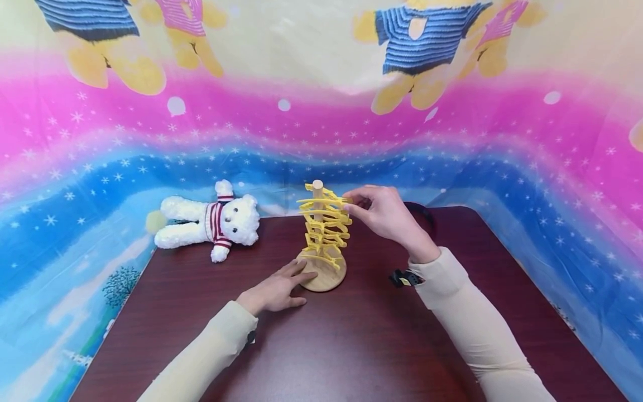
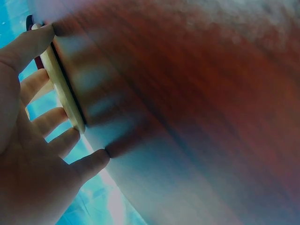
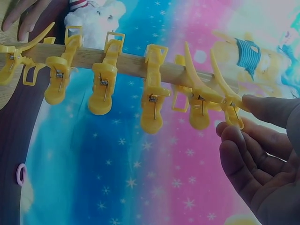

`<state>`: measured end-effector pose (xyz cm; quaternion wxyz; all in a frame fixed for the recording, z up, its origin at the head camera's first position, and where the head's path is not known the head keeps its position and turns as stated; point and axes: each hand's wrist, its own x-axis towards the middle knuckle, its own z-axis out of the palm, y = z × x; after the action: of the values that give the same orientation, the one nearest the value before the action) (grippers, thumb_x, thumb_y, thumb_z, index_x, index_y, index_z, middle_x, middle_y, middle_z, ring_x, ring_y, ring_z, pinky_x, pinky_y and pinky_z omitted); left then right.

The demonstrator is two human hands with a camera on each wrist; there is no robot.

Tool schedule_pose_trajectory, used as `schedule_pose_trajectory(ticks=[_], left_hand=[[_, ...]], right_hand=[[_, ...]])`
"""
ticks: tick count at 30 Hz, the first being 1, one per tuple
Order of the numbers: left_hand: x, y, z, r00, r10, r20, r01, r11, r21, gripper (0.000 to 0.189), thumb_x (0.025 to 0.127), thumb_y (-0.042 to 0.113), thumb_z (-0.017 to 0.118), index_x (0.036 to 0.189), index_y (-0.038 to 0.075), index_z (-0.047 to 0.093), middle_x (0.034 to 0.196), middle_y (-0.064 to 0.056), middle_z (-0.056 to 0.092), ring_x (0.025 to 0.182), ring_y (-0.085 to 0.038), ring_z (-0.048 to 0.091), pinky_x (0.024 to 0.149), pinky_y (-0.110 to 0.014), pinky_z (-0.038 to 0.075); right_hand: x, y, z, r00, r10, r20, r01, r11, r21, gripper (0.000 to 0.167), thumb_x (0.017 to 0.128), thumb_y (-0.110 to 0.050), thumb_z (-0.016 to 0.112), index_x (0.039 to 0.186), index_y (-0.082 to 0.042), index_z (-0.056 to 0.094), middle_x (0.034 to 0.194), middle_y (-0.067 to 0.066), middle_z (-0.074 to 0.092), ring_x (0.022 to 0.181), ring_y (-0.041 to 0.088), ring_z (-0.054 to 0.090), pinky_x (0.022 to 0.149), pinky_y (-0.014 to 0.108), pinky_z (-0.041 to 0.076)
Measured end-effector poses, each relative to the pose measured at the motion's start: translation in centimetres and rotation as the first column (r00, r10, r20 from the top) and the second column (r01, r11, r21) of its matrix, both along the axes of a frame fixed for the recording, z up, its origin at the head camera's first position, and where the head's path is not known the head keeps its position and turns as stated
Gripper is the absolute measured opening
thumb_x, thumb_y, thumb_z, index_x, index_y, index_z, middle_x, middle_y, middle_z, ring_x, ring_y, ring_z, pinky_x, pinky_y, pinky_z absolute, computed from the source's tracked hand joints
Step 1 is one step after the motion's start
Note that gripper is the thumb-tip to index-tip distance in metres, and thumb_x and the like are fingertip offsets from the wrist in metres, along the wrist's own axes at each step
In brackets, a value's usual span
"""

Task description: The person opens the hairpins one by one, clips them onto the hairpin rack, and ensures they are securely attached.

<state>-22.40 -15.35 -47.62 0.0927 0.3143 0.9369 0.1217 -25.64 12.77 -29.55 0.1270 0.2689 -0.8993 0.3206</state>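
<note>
A wooden post stands upright on a round wooden base. Several yellow spring clips are clamped along its length, sticking out in different directions. My right hand pinches the tail of the topmost yellow clip between thumb and fingers, near the post's upper end. Low on the left, my left hand rests with spread, straight fingers at the base's near-left edge. From the left wrist view, its fingers lie along the rim, the little finger or thumb tips reaching the tabletop.
A white plush bear in a striped sweater lies on the dark red table, left of the post. Behind my right hand is a dark curved object. A small pink ring shows at the table's edge. Printed cloth surrounds the table.
</note>
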Motion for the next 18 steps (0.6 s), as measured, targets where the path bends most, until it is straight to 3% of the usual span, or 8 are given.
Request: schedule_pose_trajectory(ticks=[18], left_hand=[[0.09,0.17,0.3,1.0,-0.002,0.017,0.002,1.0,0.0,0.066,0.095,0.041,0.066,0.154,0.028,0.039,0.167,-0.013,0.02,0.155,-0.035,0.016,0.12,-0.053,0.029]], right_hand=[[-0.6,0.41,-0.05,0.999,0.03,0.015,-0.031,0.999,0.014,0.032,0.094,-0.034,0.069,0.122,-0.018,0.072,0.101,-0.002,0.072,0.087,0.012,0.066,0.076,0.036,0.054]])
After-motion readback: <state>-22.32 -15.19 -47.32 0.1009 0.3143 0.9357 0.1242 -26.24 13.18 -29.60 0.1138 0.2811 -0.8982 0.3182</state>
